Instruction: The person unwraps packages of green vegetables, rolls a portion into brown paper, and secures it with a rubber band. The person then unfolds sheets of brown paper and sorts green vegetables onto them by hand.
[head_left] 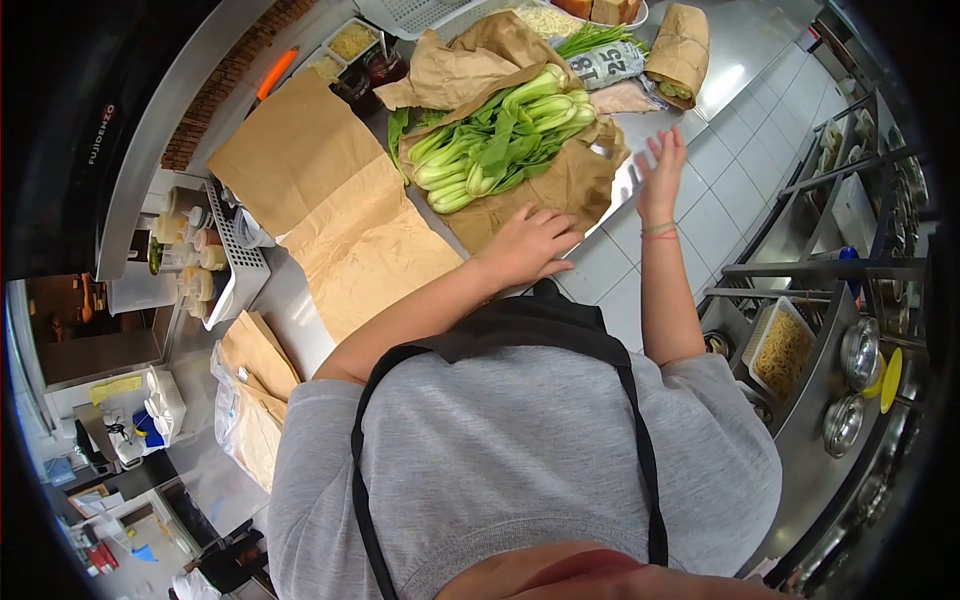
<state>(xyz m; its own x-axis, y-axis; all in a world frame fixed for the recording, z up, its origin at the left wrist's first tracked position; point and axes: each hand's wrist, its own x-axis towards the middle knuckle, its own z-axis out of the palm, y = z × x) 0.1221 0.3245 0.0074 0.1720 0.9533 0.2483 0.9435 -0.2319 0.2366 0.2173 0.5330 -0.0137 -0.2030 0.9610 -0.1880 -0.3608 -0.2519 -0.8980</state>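
A pile of leafy green bok choy (500, 140) lies on crumpled brown paper (560, 200) on the steel counter. My left hand (530, 243) is at the near edge of this paper, palm down with its fingers apart, just below the greens. Raised to the right of the paper, my right hand (660, 175) has its fingers spread and nothing in it. A band circles the right wrist. To the left of the greens, a large sheet of creased brown paper (340, 200) lies unfolded, partly beneath my left forearm.
Beyond the greens are a paper-wrapped bundle (680, 50), a printed bag (608, 65) and small containers (350, 42). A white basket (238, 270) with bottles stands left, above folded paper bags (255, 370). Steel shelving (800, 270) holding a noodle tray (780, 345) is at right.
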